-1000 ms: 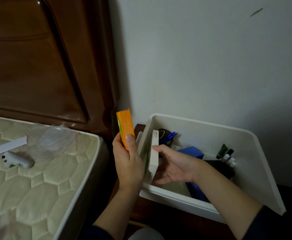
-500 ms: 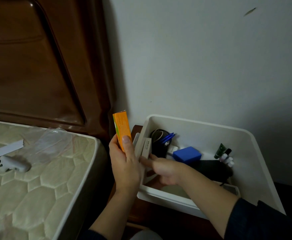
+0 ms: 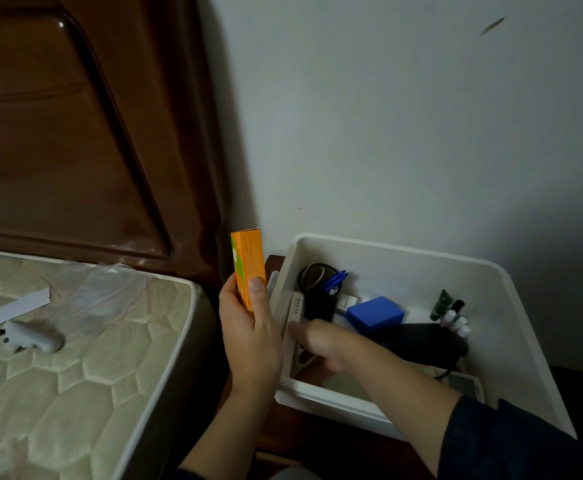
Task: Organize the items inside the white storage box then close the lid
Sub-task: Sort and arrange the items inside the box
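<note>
Since a second ago the right hand (image 3: 321, 344) has pushed the flat white carton (image 3: 295, 311) down against the white storage box (image 3: 404, 252)'s left wall, fingers gripping it, while the left hand (image 3: 250, 336) holds the orange carton (image 3: 248, 268) upright outside, unstowed

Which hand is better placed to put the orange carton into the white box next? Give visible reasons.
The left hand: it already grips the orange carton upright beside the white box rim. The right hand is inside, against the white carton.
</note>
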Tool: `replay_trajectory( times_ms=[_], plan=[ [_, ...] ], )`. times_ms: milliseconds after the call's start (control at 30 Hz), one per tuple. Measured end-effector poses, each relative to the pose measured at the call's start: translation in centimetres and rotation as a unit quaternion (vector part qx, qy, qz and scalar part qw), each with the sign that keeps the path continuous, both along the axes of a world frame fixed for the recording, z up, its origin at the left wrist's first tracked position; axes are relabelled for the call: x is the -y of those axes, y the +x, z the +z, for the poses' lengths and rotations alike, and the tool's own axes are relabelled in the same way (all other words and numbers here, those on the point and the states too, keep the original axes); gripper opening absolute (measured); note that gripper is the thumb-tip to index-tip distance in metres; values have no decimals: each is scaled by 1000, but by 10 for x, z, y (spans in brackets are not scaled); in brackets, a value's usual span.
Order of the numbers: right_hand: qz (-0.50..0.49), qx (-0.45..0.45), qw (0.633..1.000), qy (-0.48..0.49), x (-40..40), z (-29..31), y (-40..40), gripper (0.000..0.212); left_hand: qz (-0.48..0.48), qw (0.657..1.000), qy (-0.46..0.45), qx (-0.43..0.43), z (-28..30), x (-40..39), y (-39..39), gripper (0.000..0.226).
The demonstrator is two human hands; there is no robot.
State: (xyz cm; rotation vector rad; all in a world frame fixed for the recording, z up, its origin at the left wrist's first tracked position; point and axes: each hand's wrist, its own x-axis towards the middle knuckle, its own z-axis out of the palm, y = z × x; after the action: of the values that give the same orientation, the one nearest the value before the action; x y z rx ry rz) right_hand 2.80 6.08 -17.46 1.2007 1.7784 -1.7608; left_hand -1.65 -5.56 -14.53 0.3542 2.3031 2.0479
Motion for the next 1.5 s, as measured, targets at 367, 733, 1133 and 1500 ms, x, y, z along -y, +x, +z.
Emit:
replay_trajectory(
  times_ms=[367,733,1133,1500],
  plan=[
    [74,-43,996,-3,0,6,11,26,-9,1000,-12,-21,4,-2,3,42],
    [40,-20,999,4,-6,25,21,39,-22,997,-40,-62,4,1,0,49],
    [-56,-401,910,-83,-27,90,42,77,-198,965,-89,-147,1,6,4,59],
    [-76,-189,978,45,-29,50,57,69,-48,988,-138,-43,3,1,-2,50]
  ],
)
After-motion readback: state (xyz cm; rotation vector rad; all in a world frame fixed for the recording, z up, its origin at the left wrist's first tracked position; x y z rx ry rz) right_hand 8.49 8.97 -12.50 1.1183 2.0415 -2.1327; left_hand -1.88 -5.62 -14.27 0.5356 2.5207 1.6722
